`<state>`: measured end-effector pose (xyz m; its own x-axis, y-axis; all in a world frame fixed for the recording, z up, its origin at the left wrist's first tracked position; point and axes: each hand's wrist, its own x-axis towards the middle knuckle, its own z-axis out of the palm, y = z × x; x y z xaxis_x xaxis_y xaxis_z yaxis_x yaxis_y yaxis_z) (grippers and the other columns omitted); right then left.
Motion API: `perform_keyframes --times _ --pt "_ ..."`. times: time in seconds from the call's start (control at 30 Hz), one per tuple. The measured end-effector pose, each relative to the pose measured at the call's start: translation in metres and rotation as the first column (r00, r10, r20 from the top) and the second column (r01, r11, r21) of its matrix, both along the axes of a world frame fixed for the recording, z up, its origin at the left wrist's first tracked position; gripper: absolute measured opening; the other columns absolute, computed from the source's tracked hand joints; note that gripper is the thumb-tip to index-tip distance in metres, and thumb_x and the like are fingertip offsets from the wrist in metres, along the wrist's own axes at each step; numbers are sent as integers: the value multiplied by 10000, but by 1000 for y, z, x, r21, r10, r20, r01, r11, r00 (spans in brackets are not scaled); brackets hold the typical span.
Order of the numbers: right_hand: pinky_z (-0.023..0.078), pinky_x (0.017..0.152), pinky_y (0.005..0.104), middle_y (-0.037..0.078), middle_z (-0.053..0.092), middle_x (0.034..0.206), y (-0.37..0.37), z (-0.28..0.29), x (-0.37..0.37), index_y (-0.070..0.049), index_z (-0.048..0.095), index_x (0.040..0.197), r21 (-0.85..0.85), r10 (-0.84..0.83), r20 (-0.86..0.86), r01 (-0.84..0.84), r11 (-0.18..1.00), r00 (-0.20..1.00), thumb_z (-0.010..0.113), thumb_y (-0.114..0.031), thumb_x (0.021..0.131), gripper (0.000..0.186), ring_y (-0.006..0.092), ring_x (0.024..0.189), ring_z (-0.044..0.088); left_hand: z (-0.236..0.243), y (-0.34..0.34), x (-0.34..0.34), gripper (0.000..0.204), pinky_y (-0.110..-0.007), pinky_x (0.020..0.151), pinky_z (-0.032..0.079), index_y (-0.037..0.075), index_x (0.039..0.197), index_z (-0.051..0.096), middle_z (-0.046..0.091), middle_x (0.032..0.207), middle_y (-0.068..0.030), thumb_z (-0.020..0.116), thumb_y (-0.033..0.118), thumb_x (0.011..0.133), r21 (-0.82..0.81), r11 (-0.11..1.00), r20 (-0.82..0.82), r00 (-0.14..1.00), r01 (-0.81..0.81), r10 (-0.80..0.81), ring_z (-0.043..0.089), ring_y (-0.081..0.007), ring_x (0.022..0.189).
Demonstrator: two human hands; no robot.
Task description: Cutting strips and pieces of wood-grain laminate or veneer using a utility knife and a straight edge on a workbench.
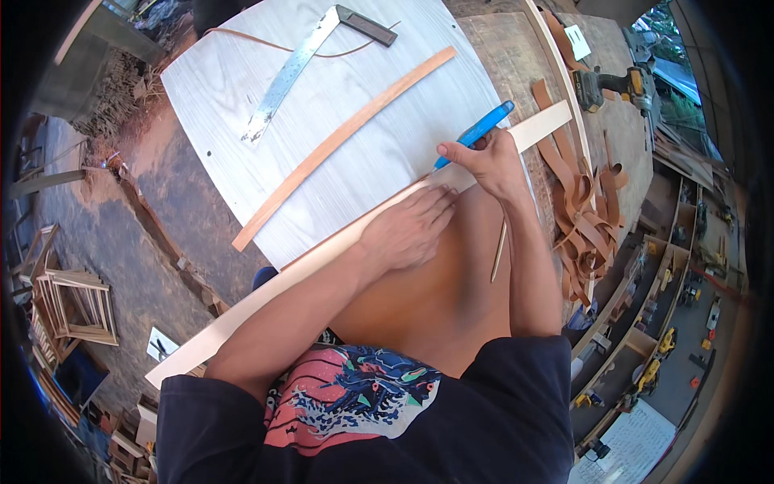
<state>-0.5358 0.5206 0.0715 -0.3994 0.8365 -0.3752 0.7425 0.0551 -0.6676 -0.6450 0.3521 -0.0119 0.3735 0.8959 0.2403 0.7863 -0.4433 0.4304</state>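
My right hand (493, 168) is closed around a blue utility knife (485, 124), its tip pointing down at the edge of a long pale wooden straightedge (542, 127). My left hand (409, 229) lies flat with fingers stretched out, pressing on the straightedge and the brown leather sheet (427, 302) beneath. The straightedge runs diagonally across the sheet. Beyond it, a cut brown strip (347, 148) rests on a white wood-grain board (282, 189). A pencil (499, 252) lies on the sheet near my right forearm. The blade's contact point is too small to make out.
A metal try square (298, 68) and a thin curved cord (250, 39) lie on the board's far part. At right are curled leather strips (582, 214) and a cordless drill (617, 85). Tool shelves (645, 298) stand beyond. Wooden frames (76, 302) sit at far left.
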Motion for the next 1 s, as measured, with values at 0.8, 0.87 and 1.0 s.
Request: perform_keyframes --times 0.8,0.87,1.0 --pt "553 718 354 134 744 811 75 -1 39 52 738 845 56 -18 125 11 998 992 920 -345 726 453 204 748 702 9 3 -3 693 -420 1210 360 -81 1405 536 498 1534 -202 657 355 880 -83 996 96 995 38 -30 444 -328 1436" --pt "554 721 356 135 745 812 79 -1 42 52 736 842 51 -18 123 12 999 992 920 -349 723 457 209 748 706 9 3 -2 692 -419 1209 361 -81 1403 537 499 1534 -202 659 352 878 -81 996 95 995 40 -32 446 -329 1434" --pt "554 719 355 139 745 810 91 -4 52 60 730 838 52 -26 53 23 998 998 920 -342 722 459 211 739 705 9 4 -1 685 -417 1207 363 -79 1390 550 505 1530 -196 666 356 874 -74 997 83 996 39 -33 448 -328 1433"
